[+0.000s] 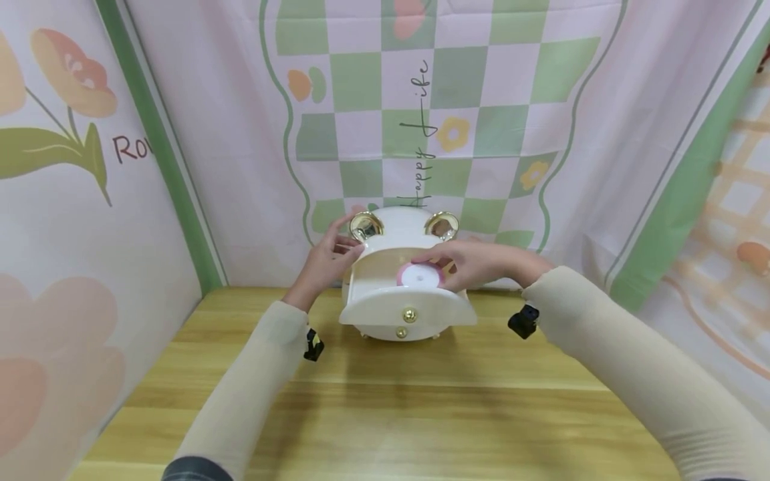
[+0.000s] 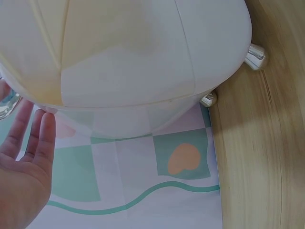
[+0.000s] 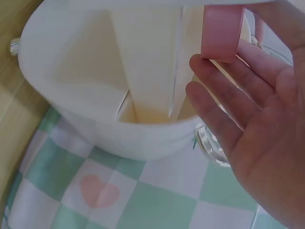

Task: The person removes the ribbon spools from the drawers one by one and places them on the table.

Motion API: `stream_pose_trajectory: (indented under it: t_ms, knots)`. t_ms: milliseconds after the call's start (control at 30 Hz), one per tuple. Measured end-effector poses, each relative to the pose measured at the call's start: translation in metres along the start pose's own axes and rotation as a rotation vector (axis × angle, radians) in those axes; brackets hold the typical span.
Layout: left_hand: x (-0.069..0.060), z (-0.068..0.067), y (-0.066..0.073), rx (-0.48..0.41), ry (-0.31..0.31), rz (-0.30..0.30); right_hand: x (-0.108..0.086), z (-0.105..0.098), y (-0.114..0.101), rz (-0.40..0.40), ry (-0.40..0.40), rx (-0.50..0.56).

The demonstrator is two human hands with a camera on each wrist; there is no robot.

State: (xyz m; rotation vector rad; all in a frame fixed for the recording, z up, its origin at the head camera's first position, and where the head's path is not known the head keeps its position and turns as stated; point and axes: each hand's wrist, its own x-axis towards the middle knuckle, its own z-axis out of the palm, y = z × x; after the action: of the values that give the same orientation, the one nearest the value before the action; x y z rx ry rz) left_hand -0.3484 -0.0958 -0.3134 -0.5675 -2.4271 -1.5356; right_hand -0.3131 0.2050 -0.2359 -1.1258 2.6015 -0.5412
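Pink-sided white disc (image 1: 420, 274) is showing at the open drawer (image 1: 379, 306), right grip (image 1: 475, 260) pinching its side, left grip (image 1: 328, 258) spreading against the cabinet (image 1: 402, 228); a slackening pinch could be letting it drop.

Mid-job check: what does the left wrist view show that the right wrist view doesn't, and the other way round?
Only the left wrist view: the left hand, its fingers up at the box's edge, and a pair of metal feet, where the right wrist view has just one.

Only the right wrist view: the right hand holding the pink round item.

Both: the white box, part of a shiny metal ring, the checkered cloth and the wooden table.
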Motion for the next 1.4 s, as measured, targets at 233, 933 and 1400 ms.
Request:
stream_pose_trajectory:
  t_ms: [233,933,1400]
  knots:
    - [0.000,0.000,0.000,-0.010,0.001,-0.001,-0.018,-0.002,0.010,0.001,0.080,-0.073]
    - [0.000,0.000,0.000,-0.033,-0.001,0.000,-0.086,0.002,0.050,0.084,0.176,0.116]
    - [-0.001,0.000,0.000,-0.028,-0.009,-0.001,-0.115,0.037,0.106,0.097,0.239,0.236]
